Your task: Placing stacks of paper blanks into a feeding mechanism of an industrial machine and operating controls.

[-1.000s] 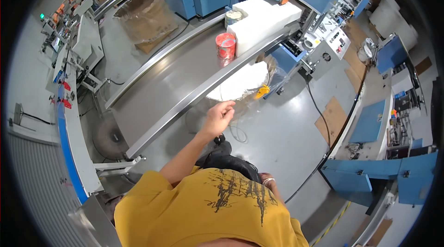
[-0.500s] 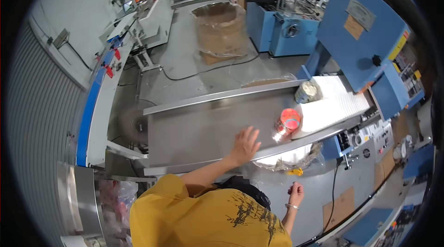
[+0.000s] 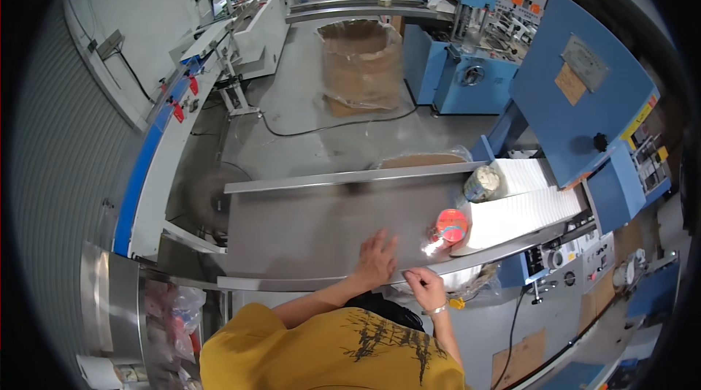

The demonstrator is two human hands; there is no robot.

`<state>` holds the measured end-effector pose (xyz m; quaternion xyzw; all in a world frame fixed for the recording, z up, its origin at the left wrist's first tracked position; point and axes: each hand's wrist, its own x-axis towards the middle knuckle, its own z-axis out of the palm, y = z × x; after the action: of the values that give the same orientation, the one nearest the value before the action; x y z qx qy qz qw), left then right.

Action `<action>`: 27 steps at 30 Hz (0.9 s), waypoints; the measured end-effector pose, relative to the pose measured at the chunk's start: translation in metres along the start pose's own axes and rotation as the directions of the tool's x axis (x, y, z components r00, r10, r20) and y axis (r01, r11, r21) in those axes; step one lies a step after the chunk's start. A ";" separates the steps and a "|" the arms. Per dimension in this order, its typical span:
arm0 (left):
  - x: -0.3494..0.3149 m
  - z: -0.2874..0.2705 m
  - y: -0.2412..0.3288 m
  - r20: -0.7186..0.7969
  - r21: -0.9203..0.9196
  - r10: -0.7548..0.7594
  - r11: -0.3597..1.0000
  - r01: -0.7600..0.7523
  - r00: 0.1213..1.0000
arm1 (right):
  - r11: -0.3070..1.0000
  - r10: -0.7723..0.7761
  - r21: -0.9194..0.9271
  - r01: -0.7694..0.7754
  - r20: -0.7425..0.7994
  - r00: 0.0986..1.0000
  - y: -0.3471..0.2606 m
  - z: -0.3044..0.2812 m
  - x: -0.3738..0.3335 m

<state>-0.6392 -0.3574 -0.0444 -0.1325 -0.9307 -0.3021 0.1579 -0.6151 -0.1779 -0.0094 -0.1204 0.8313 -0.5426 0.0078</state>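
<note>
My left hand is held over the near part of a long metal tray, its fingers spread and nothing in them. Beside it, at the tray's near rim, my right hand has its fingers curled together; whatever they hold, if anything, is hidden. A bracelet circles the right wrist. To the right of my hands stands a shiny tub with a red top. Behind it is a patterned can with a pale top. Both touch or nearly touch rows of thin white stacked pieces at the tray's right end.
A blue machine rises over the tray's right end. Beyond the tray stands a plastic-lined carton, with a black cable on the floor. A blue-edged white conveyor runs along the left. Another blue machine stands farther back.
My right hand has risen from beside my body to the tray's near rim, beside the left. My left hand has drawn slightly back toward me. The view has tilted upward a little.
</note>
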 end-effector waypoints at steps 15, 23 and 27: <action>-0.002 -0.003 -0.005 -0.352 0.202 -0.269 0.913 0.353 0.896 | 0.991 -0.090 -0.032 0.128 0.547 0.832 0.035 -0.079 -0.015; 0.001 -0.002 0.000 -0.383 0.215 -0.313 0.885 0.413 0.869 | 0.974 -0.162 -0.029 0.226 0.605 0.779 0.059 -0.104 -0.014; 0.001 -0.001 -0.002 -0.377 0.181 -0.273 0.915 0.359 0.885 | 0.988 -0.131 0.005 0.152 0.530 0.838 0.043 -0.087 -0.013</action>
<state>-0.6406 -0.3591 -0.0438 0.0975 -0.9278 -0.2248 0.2813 -0.6228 -0.0804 -0.0143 -0.3260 0.7957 -0.4722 0.1938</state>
